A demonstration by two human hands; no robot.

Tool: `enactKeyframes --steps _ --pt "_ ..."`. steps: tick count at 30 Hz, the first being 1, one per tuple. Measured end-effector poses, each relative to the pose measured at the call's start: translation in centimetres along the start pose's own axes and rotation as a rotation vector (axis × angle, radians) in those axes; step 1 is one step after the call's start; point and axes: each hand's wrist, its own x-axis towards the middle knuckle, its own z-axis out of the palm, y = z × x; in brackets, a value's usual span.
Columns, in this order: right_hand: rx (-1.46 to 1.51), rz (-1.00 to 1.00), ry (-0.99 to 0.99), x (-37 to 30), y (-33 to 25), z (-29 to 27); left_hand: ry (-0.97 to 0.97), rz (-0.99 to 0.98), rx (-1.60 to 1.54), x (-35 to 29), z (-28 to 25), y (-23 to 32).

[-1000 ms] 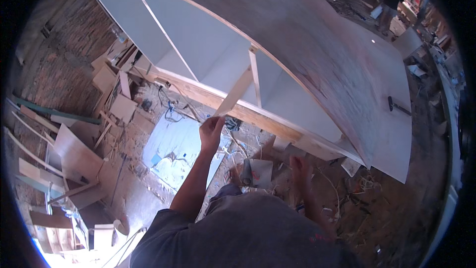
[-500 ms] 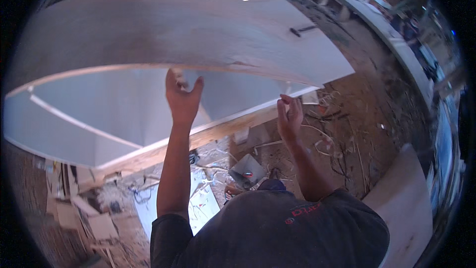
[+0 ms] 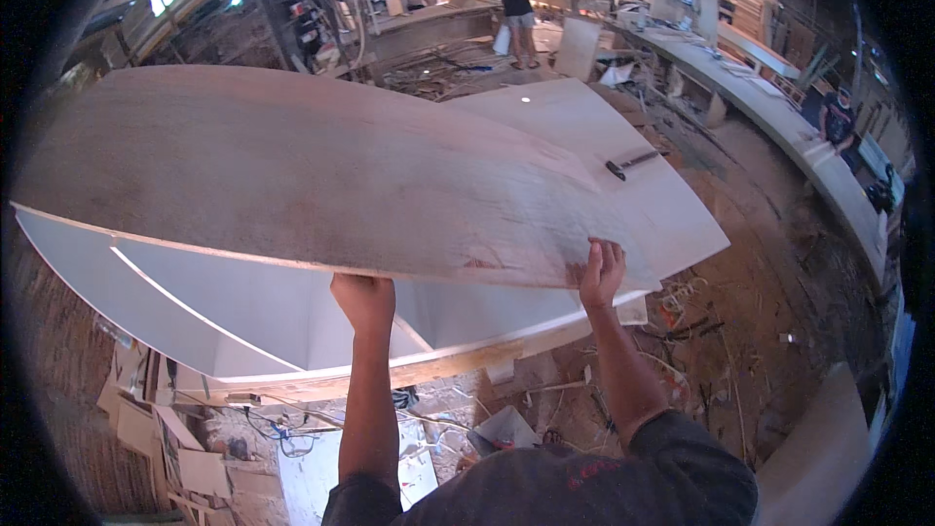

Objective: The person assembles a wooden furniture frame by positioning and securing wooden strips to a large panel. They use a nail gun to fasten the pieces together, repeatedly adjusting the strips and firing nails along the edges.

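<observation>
A large grey-brown plywood sheet (image 3: 292, 175) lies tilted over a white-lined open cabinet box (image 3: 243, 302) with thin dividers. My left hand (image 3: 365, 302) is closed on the sheet's near edge near its middle, its fingers hidden beneath. Farther right, my right hand (image 3: 603, 275) grips the same edge near the right end, with fingers over the top face. Beyond that end, a hammer (image 3: 631, 165) rests on a pale flat board (image 3: 682, 219).
Wood offcuts (image 3: 200, 468) and a white sheet (image 3: 312, 463) litter the floor in front. A pale panel (image 3: 818, 458) leans at lower right. A long workbench (image 3: 779, 117) runs along the right, with a person (image 3: 838, 120) there. Another person (image 3: 516, 5) stands far back.
Both hands, held apart with fingers loose before, have closed on the sheet's near edge. The view has tilted up, showing more of the workshop.
</observation>
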Motion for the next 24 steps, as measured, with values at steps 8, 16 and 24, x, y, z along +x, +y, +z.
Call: enactKeyframes --steps 8,16,24 --pt "-0.018 0.058 -0.047 0.2 2.1 0.3 -0.051 -0.072 0.025 -0.8 -0.5 0.8" --pt "-0.101 -0.055 -0.104 0.3 1.7 0.8 -0.111 -0.07 -0.179 -1.4 -0.7 -1.3" --pt "-0.045 0.011 -0.102 -0.8 3.1 0.5 -0.393 -0.255 -0.313 -0.4 -6.7 1.8"
